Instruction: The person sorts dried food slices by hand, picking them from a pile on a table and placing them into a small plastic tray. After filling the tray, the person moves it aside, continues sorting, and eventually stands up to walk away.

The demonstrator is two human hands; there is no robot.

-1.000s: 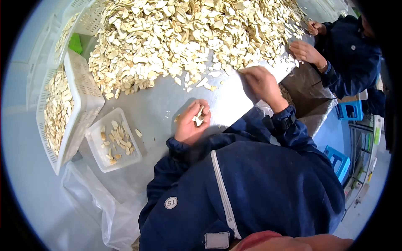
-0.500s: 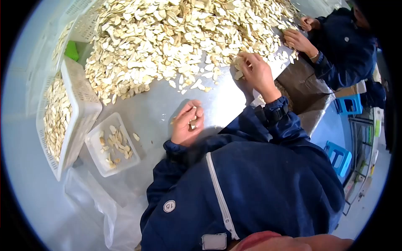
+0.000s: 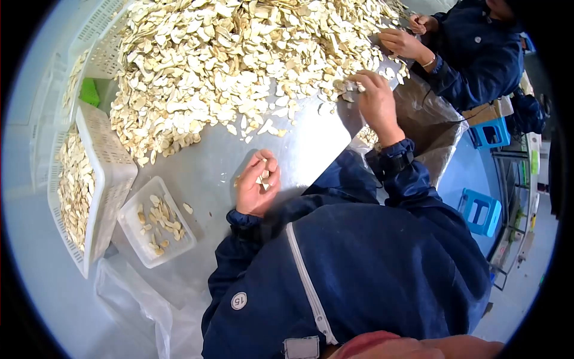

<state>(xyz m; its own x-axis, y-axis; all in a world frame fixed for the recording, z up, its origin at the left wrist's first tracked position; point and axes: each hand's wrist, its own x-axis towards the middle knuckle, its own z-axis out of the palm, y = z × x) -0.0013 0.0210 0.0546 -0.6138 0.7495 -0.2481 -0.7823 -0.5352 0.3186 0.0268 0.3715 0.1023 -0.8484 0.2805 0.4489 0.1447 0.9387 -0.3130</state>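
My left hand [image 3: 258, 182] is curled above the metal table [image 3: 215, 161], closed around a few pale dried slices that show between the fingers. Reaching to the near right edge of a big slice pile [image 3: 239, 66], my right hand [image 3: 378, 105] has its fingers bent down, with a pale slice at the fingertips. A clear plastic tray [image 3: 132, 222] holding several slices lies left of my left hand, and one loose slice [image 3: 188, 208] rests beside it.
White perforated crates [image 3: 111, 161] stand at the left, one full of slices, near a green object [image 3: 89, 92]. A co-worker's hands [image 3: 403, 42] are at the pile's right end. Plastic-lined container [image 3: 439, 134] sits right of my right hand; blue stools [image 3: 480, 212] stand beyond.
The view has shifted, moving the pile and crates slightly. My right hand's fingers are lower over the loose slices at the pile's edge. My left hand stays closed around its slices.
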